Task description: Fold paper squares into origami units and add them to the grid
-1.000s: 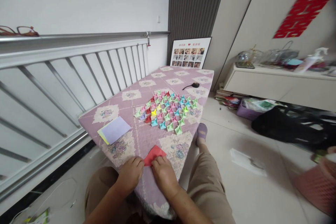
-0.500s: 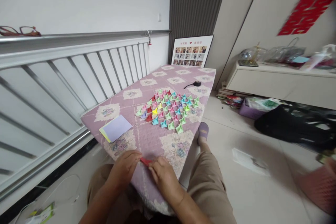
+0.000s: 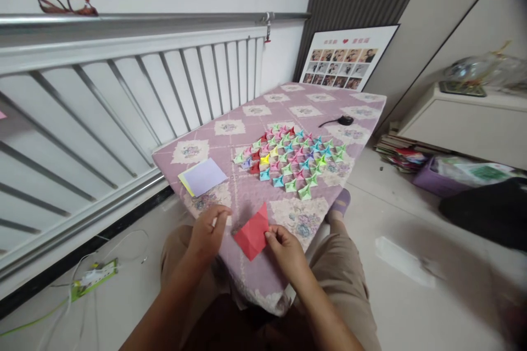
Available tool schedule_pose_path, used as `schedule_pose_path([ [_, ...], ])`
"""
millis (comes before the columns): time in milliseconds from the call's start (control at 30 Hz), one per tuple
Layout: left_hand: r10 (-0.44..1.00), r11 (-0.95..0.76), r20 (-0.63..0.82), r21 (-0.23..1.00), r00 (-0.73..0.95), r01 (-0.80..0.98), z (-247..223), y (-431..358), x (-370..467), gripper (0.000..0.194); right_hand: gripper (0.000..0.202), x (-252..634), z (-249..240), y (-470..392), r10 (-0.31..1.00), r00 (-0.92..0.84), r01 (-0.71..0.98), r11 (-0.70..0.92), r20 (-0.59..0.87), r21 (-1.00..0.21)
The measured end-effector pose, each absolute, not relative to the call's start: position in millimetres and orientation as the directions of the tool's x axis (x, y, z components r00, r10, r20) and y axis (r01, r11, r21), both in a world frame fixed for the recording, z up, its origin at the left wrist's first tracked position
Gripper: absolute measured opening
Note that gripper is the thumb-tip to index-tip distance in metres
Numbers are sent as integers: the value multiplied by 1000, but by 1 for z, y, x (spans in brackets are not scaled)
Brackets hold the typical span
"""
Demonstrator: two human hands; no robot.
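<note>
A creased sheet of red origami paper point(image 3: 252, 232) is held over the near part of the table, opened out with fold lines across it. My right hand point(image 3: 284, 248) pinches its right edge between thumb and fingers. To the left of the paper, my left hand point(image 3: 211, 228) is apart from it, fingers curved and the thumb standing off, with nothing visible in it. Beyond my hands, several small folded paper pieces point(image 3: 289, 162) in green, pink, blue, red and yellow stand in rows. Flat purple paper point(image 3: 205, 176) lies over yellow sheets at the left.
A floral cloth point(image 3: 247, 277) covers the table. A black object with a cord point(image 3: 345, 120) lies toward the far right edge. Radiator bars point(image 3: 164, 90) run along the left, with glasses point(image 3: 68, 5) on the rail. A photo board point(image 3: 343, 60) leans behind the table.
The red paper went from a narrow folded strip between both hands to an opened-out sheet in my right hand. My left hand came off it. The view shifted, so the scene sits further right.
</note>
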State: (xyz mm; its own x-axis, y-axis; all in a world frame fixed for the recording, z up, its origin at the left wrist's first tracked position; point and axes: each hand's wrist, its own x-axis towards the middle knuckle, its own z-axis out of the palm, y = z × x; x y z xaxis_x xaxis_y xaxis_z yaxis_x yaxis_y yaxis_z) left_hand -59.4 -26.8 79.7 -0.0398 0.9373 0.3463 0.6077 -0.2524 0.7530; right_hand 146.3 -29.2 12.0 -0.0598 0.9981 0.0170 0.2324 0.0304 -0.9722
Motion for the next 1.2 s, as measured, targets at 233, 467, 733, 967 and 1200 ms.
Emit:
schedule_pose_path([
  [233,915,-402,225,481,334,779,15,-56,-26,49,23,159,2,-18,1000,5,433,23,28,-901],
  [467,929,-365,201,355,311,861,-5,-53,-13,40,15,165,-9,-11,998,-54,438,41,19,-898],
  [733,941,-337,125,389,314,857,-4,-45,-19,25,18,162,-6,-24,949,-212,808,304,233,-504],
  [967,963,-271,109,432,248,860,-2,-42,-21,16,18,172,-3,-30,856,-420,658,516,301,-549],
  [1200,992,-120,98,444,86,888,1,-34,-25,13,16,164,2,-28,905,-350,776,424,241,-466],
])
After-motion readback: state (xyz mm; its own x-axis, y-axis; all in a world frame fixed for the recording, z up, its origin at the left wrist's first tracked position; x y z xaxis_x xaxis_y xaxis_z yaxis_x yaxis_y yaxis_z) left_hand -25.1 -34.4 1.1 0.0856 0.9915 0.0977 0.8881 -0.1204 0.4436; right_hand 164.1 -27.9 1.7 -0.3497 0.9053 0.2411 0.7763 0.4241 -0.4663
